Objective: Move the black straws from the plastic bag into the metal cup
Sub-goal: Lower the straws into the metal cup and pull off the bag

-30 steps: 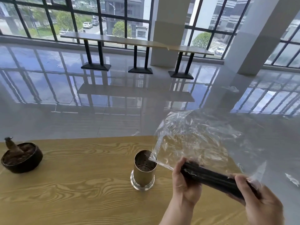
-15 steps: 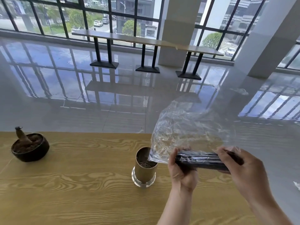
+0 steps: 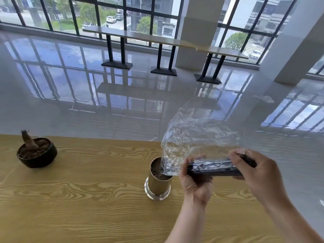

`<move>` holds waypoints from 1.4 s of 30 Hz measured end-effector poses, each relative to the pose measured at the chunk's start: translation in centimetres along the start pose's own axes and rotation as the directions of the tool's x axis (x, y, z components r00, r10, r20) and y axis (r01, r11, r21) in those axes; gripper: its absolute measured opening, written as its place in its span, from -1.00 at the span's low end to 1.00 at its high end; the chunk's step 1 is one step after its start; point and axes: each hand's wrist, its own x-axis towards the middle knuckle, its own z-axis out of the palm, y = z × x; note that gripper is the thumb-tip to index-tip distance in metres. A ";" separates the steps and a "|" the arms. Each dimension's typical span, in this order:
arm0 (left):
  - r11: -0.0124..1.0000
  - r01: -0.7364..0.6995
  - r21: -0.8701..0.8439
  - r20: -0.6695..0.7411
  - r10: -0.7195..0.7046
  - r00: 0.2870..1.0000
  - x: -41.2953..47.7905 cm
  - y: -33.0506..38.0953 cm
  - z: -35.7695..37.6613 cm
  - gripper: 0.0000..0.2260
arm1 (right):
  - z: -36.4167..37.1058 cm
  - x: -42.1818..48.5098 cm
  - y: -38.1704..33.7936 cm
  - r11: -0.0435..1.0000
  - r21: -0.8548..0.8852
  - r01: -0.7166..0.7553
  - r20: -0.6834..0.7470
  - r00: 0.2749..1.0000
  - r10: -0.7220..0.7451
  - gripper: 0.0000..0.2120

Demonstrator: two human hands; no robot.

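The black straws (image 3: 213,168) lie as one bundle inside the plastic bag (image 3: 196,135), long axis nearly level and running left to right, above the counter (image 3: 87,199). The left hand (image 3: 195,181) is closed around the bundle's left end through the film, and the right hand (image 3: 252,172) pinches the right end. The metal cup (image 3: 158,181) stands upright just left of the left hand, so the bundle's left end is nearer; it likely has to tip down toward the cup's mouth.

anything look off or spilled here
Nothing spilled. The black straws are held level inside the crumpled plastic bag by the left hand and right hand; the metal cup stands upright.
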 end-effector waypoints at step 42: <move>0.996 -0.042 0.074 -0.164 0.053 0.985 0.2 2.4 -1.2 -0.47 | 2.4 2.7 -3.2 0.932 -0.345 0.113 0.032 0.994 -0.109 -0.51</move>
